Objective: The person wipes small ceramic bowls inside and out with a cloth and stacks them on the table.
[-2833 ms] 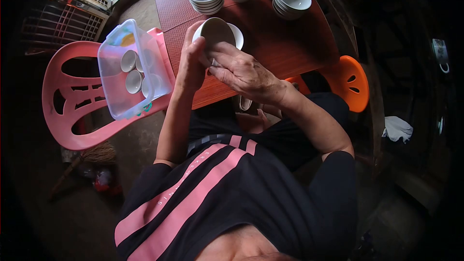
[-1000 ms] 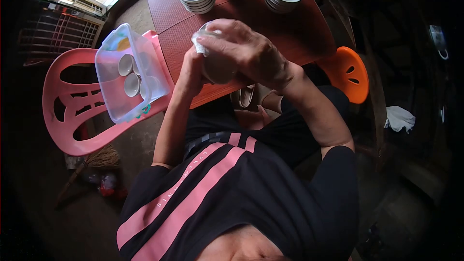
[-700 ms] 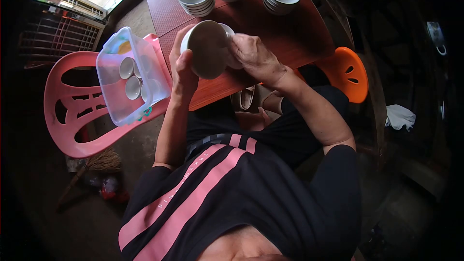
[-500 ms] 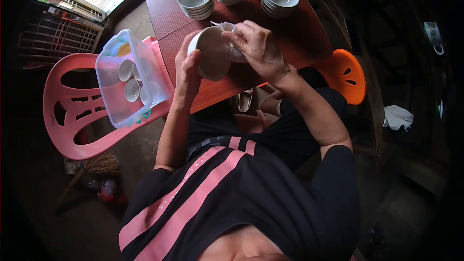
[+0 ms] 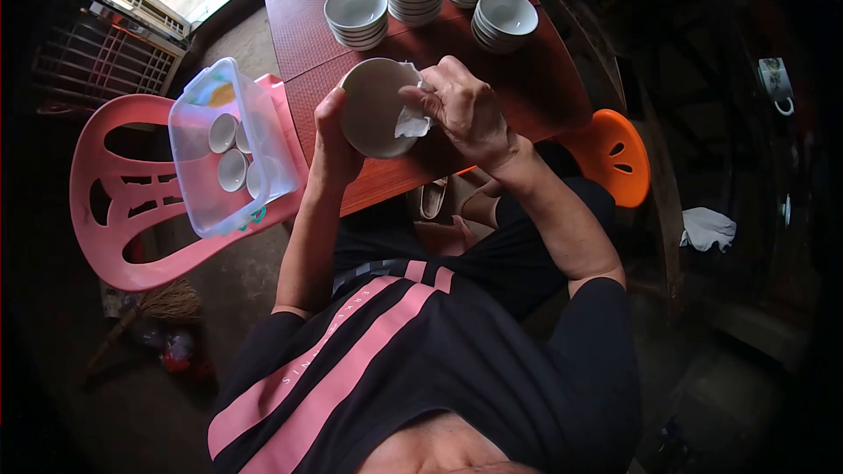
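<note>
Our left hand [image 5: 338, 139] grips a white bowl [image 5: 371, 114] by its side, while our right hand [image 5: 470, 110] pinches a crumpled white tissue [image 5: 412, 122] against it. We hold both over the table's near edge [image 5: 386, 183], nearer us than the four bowl stacks [image 5: 356, 10].

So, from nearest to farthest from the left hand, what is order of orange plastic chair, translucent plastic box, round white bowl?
1. Round white bowl: in the left hand.
2. Translucent plastic box: to its left.
3. Orange plastic chair: far right.

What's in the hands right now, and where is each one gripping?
Left hand: a bowl, by its left rim and side. Right hand: white tissue or cloth, pinched against the bowl's right rim.
</note>
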`<state>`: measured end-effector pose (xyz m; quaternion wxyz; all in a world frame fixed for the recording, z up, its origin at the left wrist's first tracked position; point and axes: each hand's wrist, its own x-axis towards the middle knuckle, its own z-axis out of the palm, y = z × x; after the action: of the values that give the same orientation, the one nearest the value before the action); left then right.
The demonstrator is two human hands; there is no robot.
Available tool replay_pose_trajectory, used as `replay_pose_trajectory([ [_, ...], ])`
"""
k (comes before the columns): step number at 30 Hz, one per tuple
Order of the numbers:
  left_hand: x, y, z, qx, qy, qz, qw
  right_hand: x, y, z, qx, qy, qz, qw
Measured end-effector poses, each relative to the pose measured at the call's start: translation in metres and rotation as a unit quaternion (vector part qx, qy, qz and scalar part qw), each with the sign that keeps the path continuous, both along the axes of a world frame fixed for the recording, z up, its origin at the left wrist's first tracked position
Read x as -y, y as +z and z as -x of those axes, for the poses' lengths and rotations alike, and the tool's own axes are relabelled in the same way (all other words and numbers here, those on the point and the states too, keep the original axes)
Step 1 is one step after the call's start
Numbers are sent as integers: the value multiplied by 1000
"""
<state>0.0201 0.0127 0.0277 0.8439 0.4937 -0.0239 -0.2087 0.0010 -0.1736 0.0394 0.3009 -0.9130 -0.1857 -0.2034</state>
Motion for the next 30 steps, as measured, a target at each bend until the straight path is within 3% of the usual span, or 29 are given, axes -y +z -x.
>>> replay_pose_trajectory([
  [3,-4,-18,-2,-27,-71,-30,997,-4,11,-5,147,-3,-2,989],
  [4,-2,-26,3,-33,-105,-34,993,-7,20,-1,158,45,18,986],
  [5,1,-26,15,-80,-67,-45,994,-7,20,-3,190,91,60,976],
  [6,7,-26,16,-41,-87,-65,993,-8,19,-5,222,140,98,960],
  [8,7,-23,26,-106,-137,-50,984,-6,14,-6,205,119,124,964],
  [9,4,-29,20,-5,-155,-63,986,-4,16,-8,204,112,150,961],
  [10,2,-34,12,96,-171,-79,977,-5,21,-4,148,96,98,979],
  [12,2,-15,6,65,-179,-54,980,-3,9,-5,96,47,49,993],
  [13,3,-5,5,141,-114,-67,981,-1,6,-5,29,13,24,999],
  [14,5,0,4,216,-51,-80,972,-2,1,-6,-20,36,-76,996],
  [15,7,-2,1,221,-1,-59,974,-3,-3,-6,-70,57,-174,981],
  [16,7,-1,1,221,5,-59,974,-2,-4,-2,-219,33,-203,954],
  [17,7,2,0,255,41,-84,962,-3,-9,1,-219,38,-201,954],
  [18,5,3,0,289,76,-110,948,-4,-16,3,-398,65,-312,860],
  [19,4,1,0,300,75,-112,944,-5,-20,6,-556,88,-406,720],
  [20,4,-4,-1,336,91,-124,929,-18,-14,14,-509,97,-384,764],
  [24,-1,-9,1,355,56,-149,921,-19,-11,9,-552,64,-385,737],
  [25,-3,-8,1,341,19,-151,928,-17,-12,5,-393,53,-281,874],
  [26,-7,-2,2,318,-18,-158,935,-16,-11,2,-213,39,-160,963],
  [27,-8,0,2,321,-27,-158,934,-11,0,0,-81,116,-105,984],
  [28,-9,2,0,325,-35,-158,932,-11,-2,0,-83,112,-104,985],
  [30,-6,5,-1,343,-8,-151,927,-15,-9,2,-202,51,-206,956],
])
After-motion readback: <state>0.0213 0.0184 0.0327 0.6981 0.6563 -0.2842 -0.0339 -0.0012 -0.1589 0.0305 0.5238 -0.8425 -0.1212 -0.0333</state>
